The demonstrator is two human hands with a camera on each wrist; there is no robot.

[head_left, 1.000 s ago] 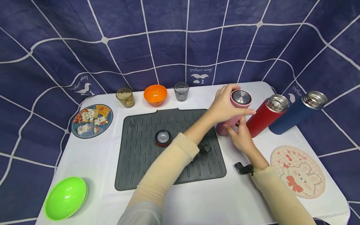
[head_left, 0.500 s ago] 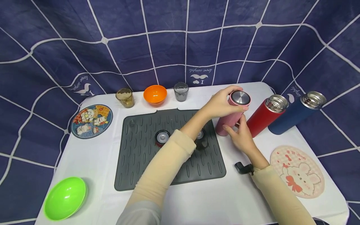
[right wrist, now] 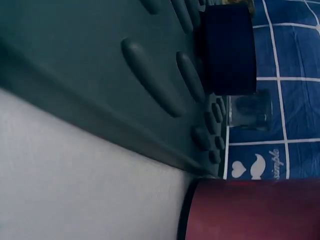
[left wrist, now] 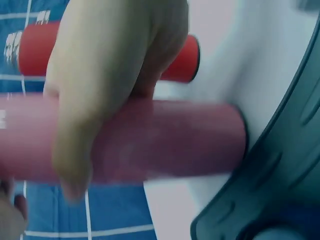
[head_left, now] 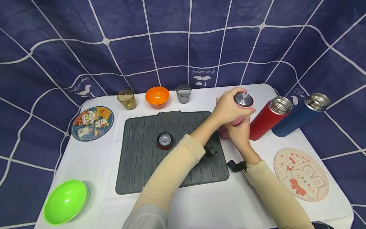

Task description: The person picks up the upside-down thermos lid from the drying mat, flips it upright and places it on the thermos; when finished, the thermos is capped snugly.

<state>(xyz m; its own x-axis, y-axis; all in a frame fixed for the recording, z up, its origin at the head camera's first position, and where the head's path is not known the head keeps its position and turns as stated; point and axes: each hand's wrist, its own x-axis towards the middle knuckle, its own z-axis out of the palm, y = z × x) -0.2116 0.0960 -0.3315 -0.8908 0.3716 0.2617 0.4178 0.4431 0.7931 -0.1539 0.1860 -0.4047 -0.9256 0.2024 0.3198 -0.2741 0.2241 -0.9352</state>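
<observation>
A pink thermos bottle (head_left: 238,121) stands upright just right of the grey mat (head_left: 137,165), its steel-topped lid (head_left: 243,99) on. Around the lid and upper part, my left hand (head_left: 227,106) grips with the thumb across the front. Lower down, my right hand (head_left: 240,133) is wrapped around the bottle's body; in the left wrist view its thumb (left wrist: 75,155) lies across the pink side. The bottle's base (right wrist: 240,210) rests on the white cloth in the right wrist view.
A lidless red bottle (head_left: 267,119) and blue bottle (head_left: 297,117) stand to the right. On the mat lie a red lid (head_left: 165,141) and a dark blue lid (right wrist: 230,50). Two glasses and an orange bowl (head_left: 157,96) line the back; a green bowl (head_left: 65,202) stands front left.
My right hand has shifted up and left, closing further around the bottle's body. My left hand has turned back and forth slightly at the lid. The bottle stays in place.
</observation>
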